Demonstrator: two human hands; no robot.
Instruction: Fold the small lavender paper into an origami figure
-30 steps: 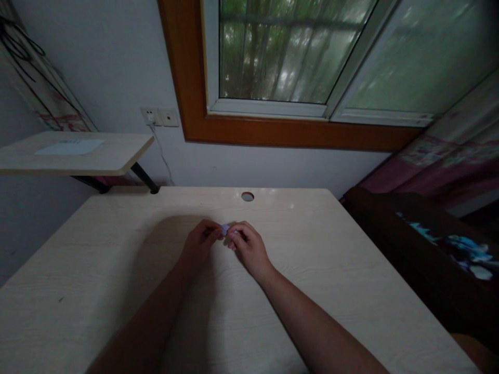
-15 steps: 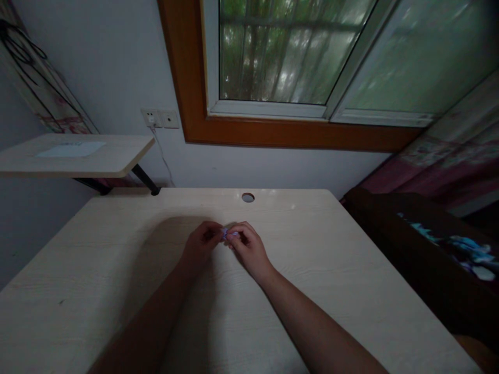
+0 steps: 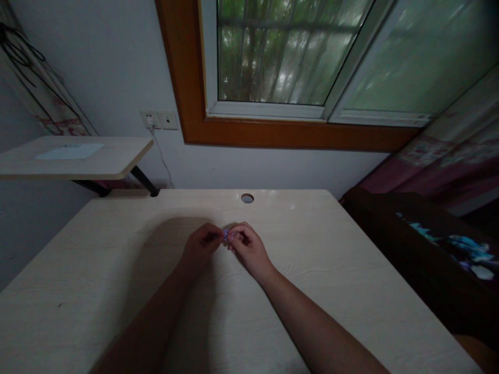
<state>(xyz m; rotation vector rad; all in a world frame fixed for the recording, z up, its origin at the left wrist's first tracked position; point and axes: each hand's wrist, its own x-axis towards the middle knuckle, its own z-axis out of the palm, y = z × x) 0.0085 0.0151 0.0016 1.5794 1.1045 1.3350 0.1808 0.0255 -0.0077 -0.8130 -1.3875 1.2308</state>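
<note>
A small light-purple piece [image 3: 226, 235] is pinched between my two hands, just above or on the pale wooden desk [image 3: 312, 259]. Its kind is too small and too covered by fingers to make out. From the left side, my left hand [image 3: 200, 244] closes thumb and forefinger on it. My right hand [image 3: 249, 246] grips its other end the same way, and the fingertips of both hands nearly touch. A dark shadow of the left arm falls on the desktop.
A round cable hole [image 3: 247, 198] is near the desk's back edge. At the left stands a raised shelf [image 3: 117, 165] on black legs, bearing a sheet of paper [image 3: 70, 151]. Behind are a wall socket [image 3: 159, 120] and a window [image 3: 288, 62]. Dark furniture [image 3: 409, 244] adjoins the right edge.
My left hand has shifted its finger grip slightly, and less of the purple piece shows by the right fingers. The camera view has moved very little.
</note>
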